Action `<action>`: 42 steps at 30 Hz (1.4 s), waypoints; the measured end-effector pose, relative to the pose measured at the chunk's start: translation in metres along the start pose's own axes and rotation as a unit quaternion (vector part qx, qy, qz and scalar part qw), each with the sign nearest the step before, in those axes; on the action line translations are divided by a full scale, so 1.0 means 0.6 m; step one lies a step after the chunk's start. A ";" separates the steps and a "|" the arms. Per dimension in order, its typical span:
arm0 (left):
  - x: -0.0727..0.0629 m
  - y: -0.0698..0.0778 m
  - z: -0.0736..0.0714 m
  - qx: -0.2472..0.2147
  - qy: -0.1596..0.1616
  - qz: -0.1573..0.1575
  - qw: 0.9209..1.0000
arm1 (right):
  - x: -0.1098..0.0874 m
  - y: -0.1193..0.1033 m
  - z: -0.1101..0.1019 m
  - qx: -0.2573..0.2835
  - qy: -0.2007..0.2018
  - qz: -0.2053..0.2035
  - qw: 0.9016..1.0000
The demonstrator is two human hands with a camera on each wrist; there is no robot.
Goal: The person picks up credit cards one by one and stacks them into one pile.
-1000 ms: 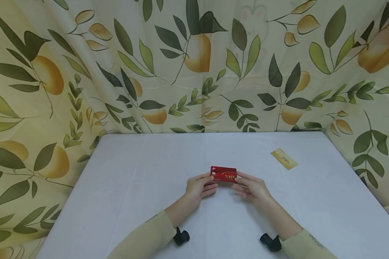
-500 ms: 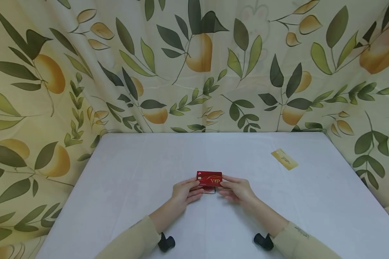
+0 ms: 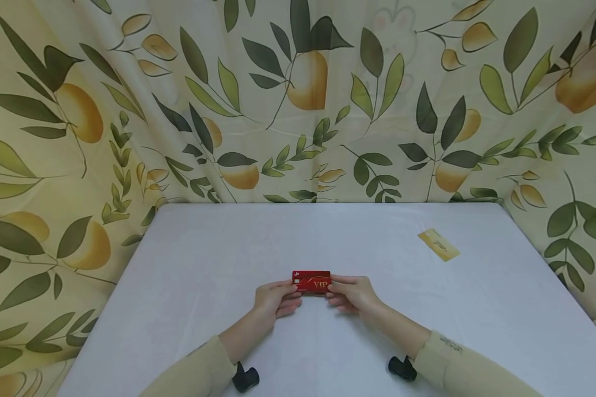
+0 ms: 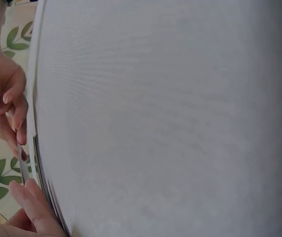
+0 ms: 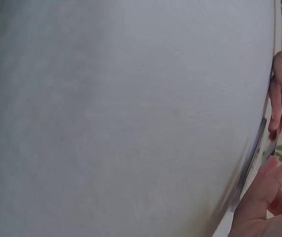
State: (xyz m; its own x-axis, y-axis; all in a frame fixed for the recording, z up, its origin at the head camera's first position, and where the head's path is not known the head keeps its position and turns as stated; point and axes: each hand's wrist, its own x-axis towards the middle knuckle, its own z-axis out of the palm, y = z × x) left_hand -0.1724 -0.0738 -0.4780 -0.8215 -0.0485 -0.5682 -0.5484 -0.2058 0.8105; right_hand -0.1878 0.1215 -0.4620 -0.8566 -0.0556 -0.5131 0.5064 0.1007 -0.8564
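Observation:
A red VIP card [image 3: 311, 282] with gold lettering is held level just above the white table, in the middle of the head view. My left hand [image 3: 275, 300] pinches its left edge. Its right edge is pinched by my right hand [image 3: 353, 295]. Both wrist views show the card edge-on, spanning the two hands. Below it, in the left wrist view, lie thin dark edges of flat things [image 4: 45, 180], seen side-on and blurred; their kind is unclear. From above, the held card covers most of what is beneath.
A gold card [image 3: 439, 245] lies flat and slanted on the white-covered table [image 3: 218, 237], to the right and farther back. Behind the table's far edge hangs a curtain [image 3: 298, 138] patterned with leaves and fruit. Black wrist devices [image 3: 245, 378] sit by both sleeves.
Both hands have carried the red card left and toward the near side. A red-edged card seen below it half a second ago is now mostly covered. The gold card stays put.

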 end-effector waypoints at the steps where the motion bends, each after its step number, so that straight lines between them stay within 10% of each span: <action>1: 0.000 0.000 -0.001 0.004 0.000 0.001 1.000 | 0.000 0.001 0.001 -0.002 -0.001 0.000 1.000; 42: 0.011 -0.001 0.001 0.095 0.011 0.083 0.992 | 0.017 0.012 0.009 -0.056 0.019 -0.040 0.997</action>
State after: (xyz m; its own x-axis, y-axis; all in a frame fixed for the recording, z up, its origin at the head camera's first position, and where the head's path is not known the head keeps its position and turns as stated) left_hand -0.1773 -0.0733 -0.4822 -0.9007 -0.0876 -0.4255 -0.4268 -0.0051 0.9044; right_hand -0.1923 0.1165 -0.4734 -0.8979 -0.0296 -0.4391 0.4243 0.2070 -0.8815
